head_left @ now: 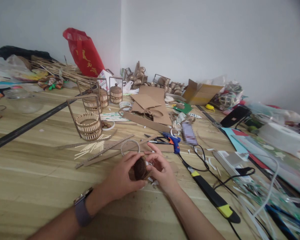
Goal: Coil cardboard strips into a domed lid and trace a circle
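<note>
Plain pale wall point(202, 40) behind; streaky wood-grain desk point(52, 183) in front of me. My left fingers point(134, 156) curve in a C, firmly around a dark-brown round piece point(140, 169), finely ridged, above the near middle of the desk. My right fingers point(157, 159) bend in at its right side, thumb and index nearly together; whitish bit there, cannot tell whether they grip it.

Just beyond: thin pale ring point(130, 140), smooth, circular. Leftward: long brown notched strips point(105, 150), then loose heap of flat pale slats point(92, 148). Behind the slats, round slatted basket point(88, 126), light uprights between bands, tall squared brown handle. Right of the ring: blue plastic glue gun point(175, 142); matte cardboard sheets point(162, 103) farther back. Nearer, at right: black-and-yellow tool handle point(212, 194), slanting.
</note>
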Tool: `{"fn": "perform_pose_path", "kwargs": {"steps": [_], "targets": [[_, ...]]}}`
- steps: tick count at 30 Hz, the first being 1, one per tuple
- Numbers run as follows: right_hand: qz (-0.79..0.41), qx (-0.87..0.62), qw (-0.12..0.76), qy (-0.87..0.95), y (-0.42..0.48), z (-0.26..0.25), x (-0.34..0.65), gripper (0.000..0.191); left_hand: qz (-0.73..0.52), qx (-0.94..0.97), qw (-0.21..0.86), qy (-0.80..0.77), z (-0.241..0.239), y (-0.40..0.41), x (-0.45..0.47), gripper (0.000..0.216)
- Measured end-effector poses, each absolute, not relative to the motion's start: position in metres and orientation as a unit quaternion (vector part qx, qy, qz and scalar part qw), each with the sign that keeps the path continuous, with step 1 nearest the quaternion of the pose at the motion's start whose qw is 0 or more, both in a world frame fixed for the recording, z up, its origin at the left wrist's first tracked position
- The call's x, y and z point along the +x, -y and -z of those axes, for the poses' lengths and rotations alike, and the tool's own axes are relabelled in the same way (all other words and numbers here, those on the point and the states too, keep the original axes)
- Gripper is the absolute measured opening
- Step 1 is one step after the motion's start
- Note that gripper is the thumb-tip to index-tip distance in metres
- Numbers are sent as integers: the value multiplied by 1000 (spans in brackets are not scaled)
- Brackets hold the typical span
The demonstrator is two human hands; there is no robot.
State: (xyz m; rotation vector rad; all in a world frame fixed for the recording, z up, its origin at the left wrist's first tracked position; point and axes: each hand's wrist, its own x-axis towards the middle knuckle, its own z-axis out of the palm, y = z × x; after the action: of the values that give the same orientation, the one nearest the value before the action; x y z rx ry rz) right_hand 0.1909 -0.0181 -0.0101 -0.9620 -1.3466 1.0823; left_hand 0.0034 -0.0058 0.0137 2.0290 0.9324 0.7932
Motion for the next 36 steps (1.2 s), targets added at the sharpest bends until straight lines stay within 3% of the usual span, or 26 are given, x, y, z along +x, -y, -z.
{"fn": "perform_pose_path", "kwargs": {"steps": [22,36], "targets": [[-399,-413,541,615,17,4,198,22,-301,816,329,-369,-10,5,4,66],[-409,-412,518,628,17,4,198,28,-315,807,319,-384,-7,2,3,63]]}}
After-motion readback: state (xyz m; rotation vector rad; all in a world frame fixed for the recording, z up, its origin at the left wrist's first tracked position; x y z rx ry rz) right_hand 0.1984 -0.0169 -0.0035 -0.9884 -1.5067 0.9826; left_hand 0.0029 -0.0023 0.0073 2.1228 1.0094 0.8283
